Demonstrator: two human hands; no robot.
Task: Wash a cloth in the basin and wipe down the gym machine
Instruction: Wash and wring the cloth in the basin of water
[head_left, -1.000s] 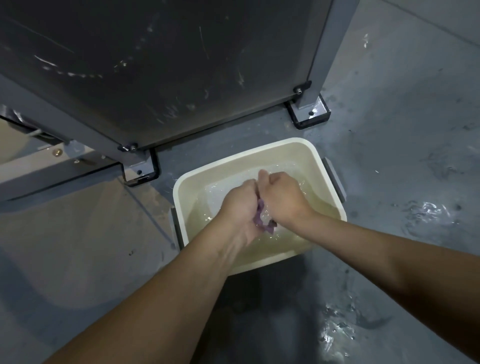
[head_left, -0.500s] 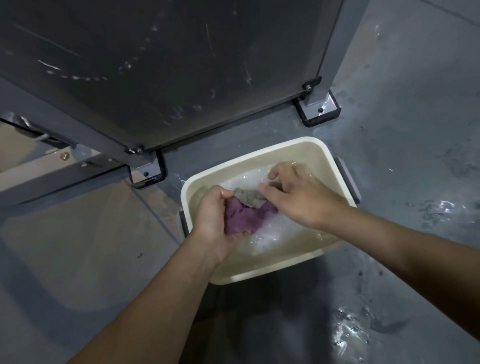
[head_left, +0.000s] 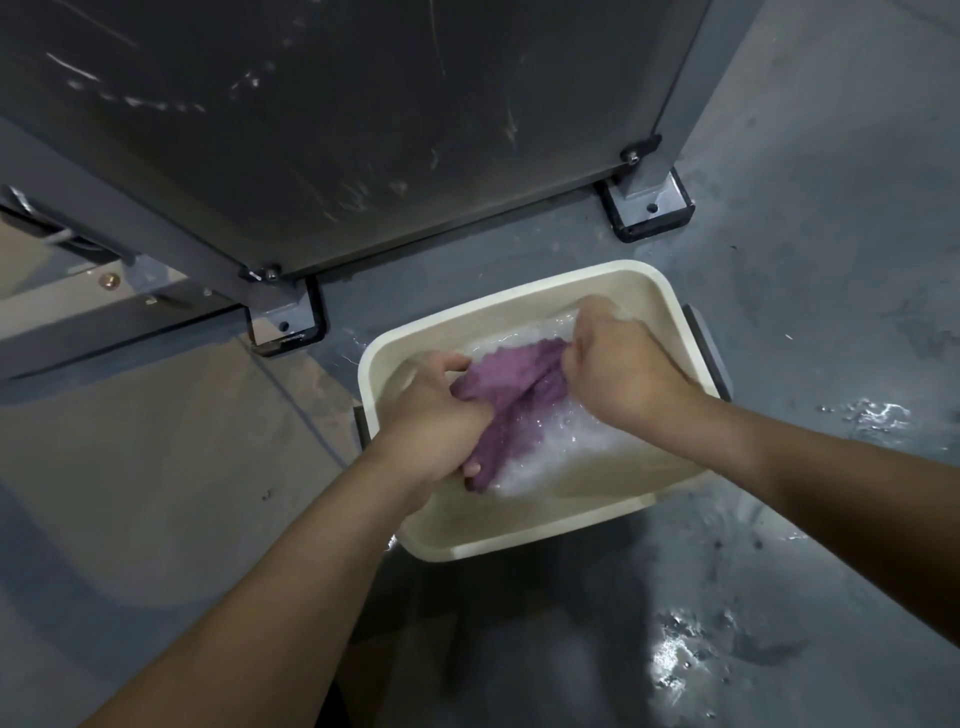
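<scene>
Wet grey floor (head_left: 810, 322) spreads beneath us, the dark gym machine (head_left: 332, 130) standing just behind our cream basin (head_left: 519, 291); our left hand (head_left: 431, 421) and right hand (head_left: 623, 369) each grip an end of the purple cloth (head_left: 511, 389), fingers curled tight, stretching it above the foamy water (head_left: 550, 447).

This is a gym floor, or a similar training room. A large gym machine (head_left: 322, 135) stands here, with a dark scratched panel in a grey steel frame. The frame posts end in foot plates (head_left: 649, 208) that are bolted to the floor. The floor (head_left: 831, 260) is smooth grey painted concrete, with wet patches, and a cream plastic basin (head_left: 498, 301) of water stands on it beside the machine.
</scene>
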